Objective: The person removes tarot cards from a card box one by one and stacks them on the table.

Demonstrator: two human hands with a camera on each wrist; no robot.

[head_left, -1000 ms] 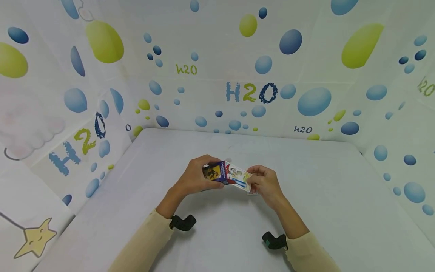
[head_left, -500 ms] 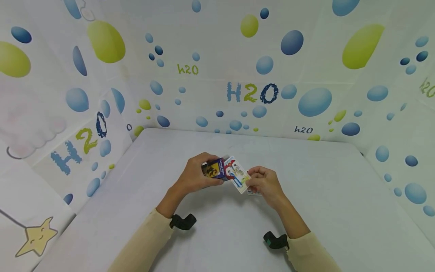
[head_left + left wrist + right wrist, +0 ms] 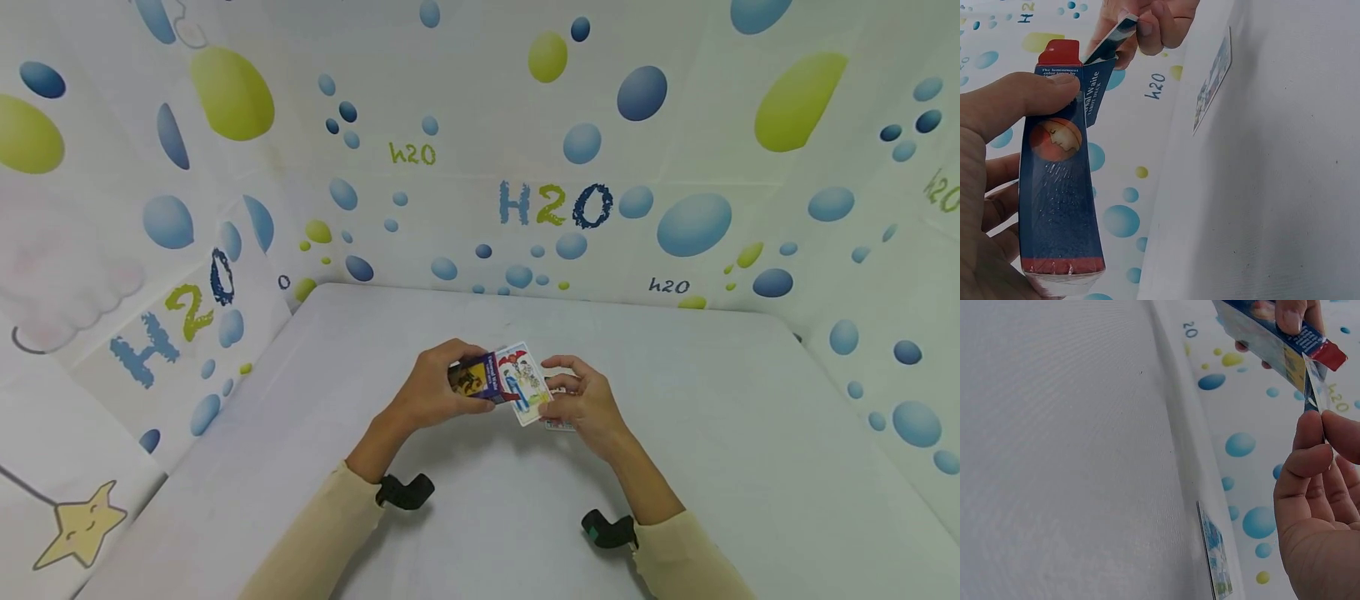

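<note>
My left hand [image 3: 435, 386] grips a dark blue tarot card box [image 3: 477, 378] above the table, thumb along its narrow side. The box's red end flap [image 3: 1060, 51] stands out at its open end, which faces right. My right hand [image 3: 587, 403] pinches a picture tarot card [image 3: 527, 383] between thumb and fingers. That card is tilted at the box mouth, overlapping the box end in the head view. In the right wrist view it shows edge-on, its upper part right at the box opening. Another tarot card [image 3: 1215, 81] lies on the table below my right hand, partly hidden in the head view.
A white cloth covers the table [image 3: 675, 400]. Upright sheets printed with bubbles and H2O lettering form a back wall [image 3: 465, 167] and side walls round it. Each wrist carries a black camera mount, such as the left one [image 3: 407, 492].
The card in my right hand has turned from sloping sideways out of the box to a steeper tilt at its mouth. My right fingers have shifted and spread; the left hand has barely moved.
</note>
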